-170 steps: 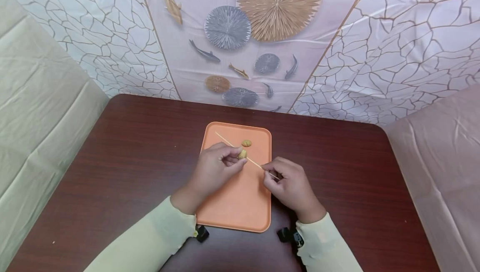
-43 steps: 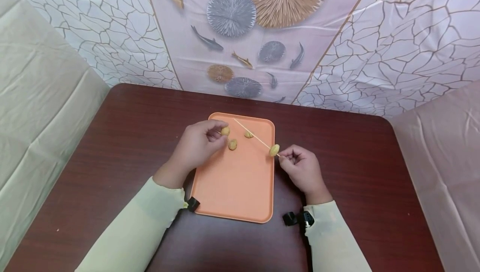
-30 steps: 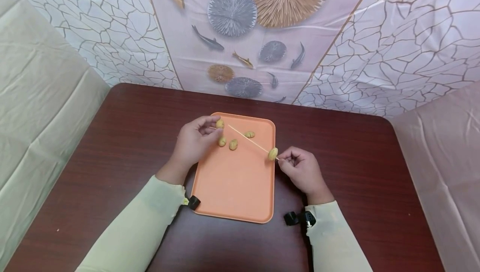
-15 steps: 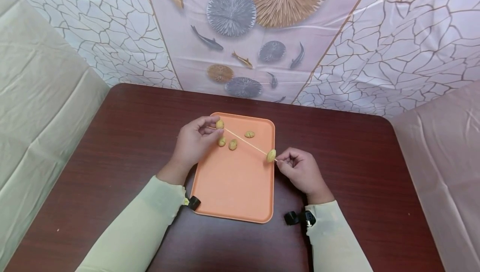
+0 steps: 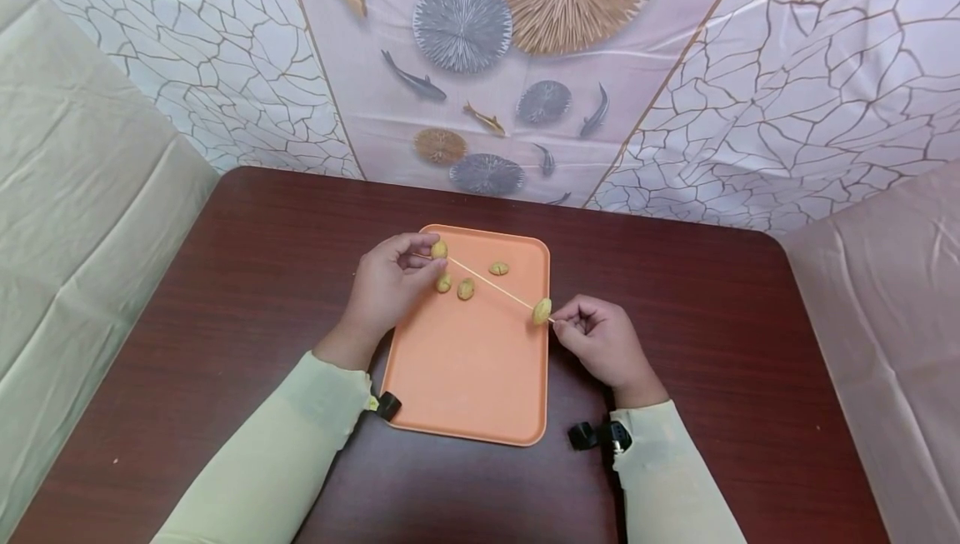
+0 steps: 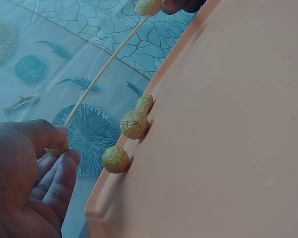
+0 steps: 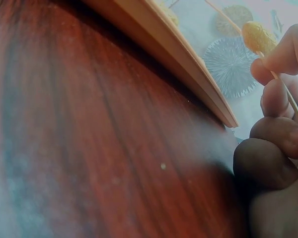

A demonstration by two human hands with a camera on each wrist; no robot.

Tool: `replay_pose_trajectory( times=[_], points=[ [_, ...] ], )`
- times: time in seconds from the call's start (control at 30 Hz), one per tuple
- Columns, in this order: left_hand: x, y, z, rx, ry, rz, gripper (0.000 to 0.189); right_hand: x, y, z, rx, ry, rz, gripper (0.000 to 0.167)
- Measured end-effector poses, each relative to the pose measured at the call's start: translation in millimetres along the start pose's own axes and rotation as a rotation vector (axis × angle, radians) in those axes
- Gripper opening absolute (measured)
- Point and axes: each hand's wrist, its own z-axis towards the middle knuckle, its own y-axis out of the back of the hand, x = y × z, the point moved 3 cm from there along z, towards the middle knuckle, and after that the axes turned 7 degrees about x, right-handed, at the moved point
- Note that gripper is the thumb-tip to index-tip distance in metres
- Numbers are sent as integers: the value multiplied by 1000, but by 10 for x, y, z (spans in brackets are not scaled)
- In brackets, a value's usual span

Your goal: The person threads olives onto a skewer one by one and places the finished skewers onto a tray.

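My right hand [image 5: 606,348] pinches one end of a thin wooden skewer [image 5: 491,282]. A small yellow-green, olive-like oval piece [image 5: 542,311] is threaded on it just ahead of those fingertips. Beyond the tray's far left edge, my left hand [image 5: 386,290] pinches a similar piece [image 5: 438,250] between thumb and fingers. The skewer's other end meets that piece; whether the tip has gone in cannot be told. In the left wrist view, the fingers mostly cover this held piece [image 6: 58,148]. The right wrist view shows curled fingers round the skewer [image 7: 293,106].
An orange tray [image 5: 468,369] lies on the dark red-brown table [image 5: 675,319]. Loose on its far part are more such pieces: one with a slit [image 5: 498,268], a middle one [image 5: 466,289] and one by the left hand [image 5: 444,283]. A patterned cloth [image 5: 300,52] hangs behind.
My left hand has moved slightly left with its piece, uncovering one on the tray. The skewer's free end has come left to the held piece. The threaded piece formerly sat in my left hand.
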Motion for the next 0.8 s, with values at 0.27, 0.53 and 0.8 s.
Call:
replay_pose_trajectory(
  times=[0.27,0.53,0.8],
  points=[
    [4,-6,0,1,-4,-4,37,3,2,-2,6,-5,2,11],
    [-4,-41,-5,-2,-36,24,34,7,-6,-2,16,2,-6,11],
    [-39,-41,-38,-11,-60,95,29,-9,-26,10,16,-17,-41,9]
  ],
)
